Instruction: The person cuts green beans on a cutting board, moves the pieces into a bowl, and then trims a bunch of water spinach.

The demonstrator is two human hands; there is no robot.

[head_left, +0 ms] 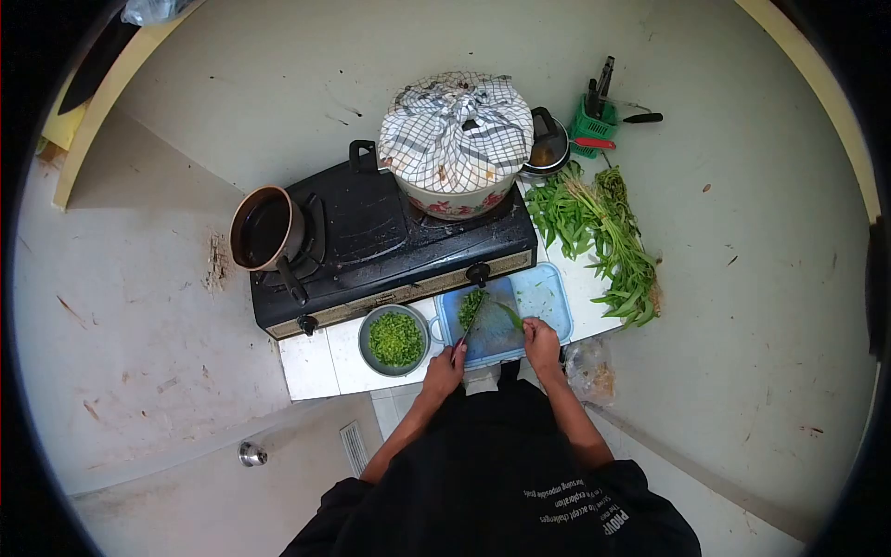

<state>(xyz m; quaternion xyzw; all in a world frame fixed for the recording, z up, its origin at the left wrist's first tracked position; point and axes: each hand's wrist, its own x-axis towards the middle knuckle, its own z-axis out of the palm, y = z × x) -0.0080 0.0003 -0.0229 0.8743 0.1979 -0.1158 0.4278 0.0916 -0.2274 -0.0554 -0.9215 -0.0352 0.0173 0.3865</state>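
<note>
My left hand (445, 369) is closed around the handle of a knife (471, 325), whose blade points up over a blue cutting board (543, 295). Beside the blade lies a small heap of chopped greens (471, 306). At the board's right side, my right hand (541, 343) pinches a green leaf (509, 314) that reaches left across the board. A grey bowl (363, 357) filled with finely chopped greens (395, 339) stands just left of the board.
Behind the board is a black stove (362, 218) with a small pan (266, 227) and a large cloth-covered pot (455, 139). Leafy bunches (613, 232) lie at the right, below a green basket (594, 121) of utensils. A plastic bag (591, 371) hangs near my right forearm.
</note>
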